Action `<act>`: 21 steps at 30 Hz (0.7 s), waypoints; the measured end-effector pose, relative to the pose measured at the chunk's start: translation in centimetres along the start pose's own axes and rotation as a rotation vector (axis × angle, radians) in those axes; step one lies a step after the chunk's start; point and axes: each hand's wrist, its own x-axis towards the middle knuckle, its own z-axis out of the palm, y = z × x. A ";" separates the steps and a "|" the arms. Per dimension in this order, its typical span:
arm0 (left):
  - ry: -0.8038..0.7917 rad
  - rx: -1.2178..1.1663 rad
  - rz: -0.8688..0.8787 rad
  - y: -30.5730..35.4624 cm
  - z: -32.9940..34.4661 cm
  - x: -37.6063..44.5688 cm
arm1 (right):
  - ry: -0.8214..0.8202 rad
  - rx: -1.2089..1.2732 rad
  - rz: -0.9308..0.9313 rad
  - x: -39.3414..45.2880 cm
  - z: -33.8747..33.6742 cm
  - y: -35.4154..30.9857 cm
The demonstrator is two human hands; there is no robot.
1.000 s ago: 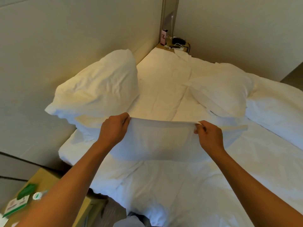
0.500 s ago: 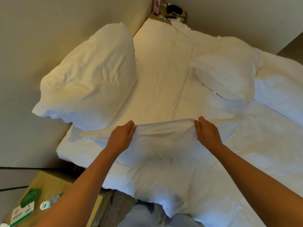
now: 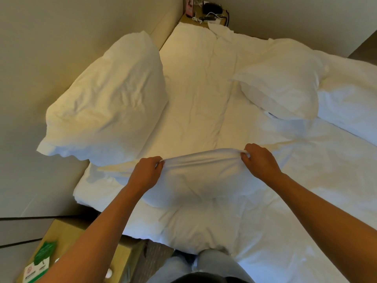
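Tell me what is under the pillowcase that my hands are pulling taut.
The pillowcase, its edge pinched by the left hand and right hand, rests on rumpled white bedding. The part directly beneath is covered, and whatever fills the bulge is hidden by fabric.

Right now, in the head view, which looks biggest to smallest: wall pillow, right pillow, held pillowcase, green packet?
1. wall pillow
2. right pillow and held pillowcase: too alike to rank, and the pillowcase is nearer the camera
3. green packet, smallest despite being close

Pillowcase (image 3: 200, 174) hem seemingly hides fingertips of left hand (image 3: 145, 173) and right hand (image 3: 262, 162).
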 end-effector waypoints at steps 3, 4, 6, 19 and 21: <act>0.026 0.036 -0.024 0.8 -0.4 0.1 | 0.014 0.071 -0.002 1.5 -0.1 0.4; 0.040 0.054 -0.039 1.0 -0.5 0.2 | 0.014 0.099 -0.004 2.2 -0.2 0.6; 0.060 0.083 -0.067 1.5 -0.8 0.3 | 0.001 0.144 -0.015 3.4 -0.3 1.0; 0.057 0.154 -0.202 3.0 -0.5 2.0 | -0.051 0.237 -0.124 5.9 -0.2 4.2; 0.070 0.148 -0.194 2.7 -0.4 2.4 | -0.063 0.251 -0.107 6.3 -0.2 4.1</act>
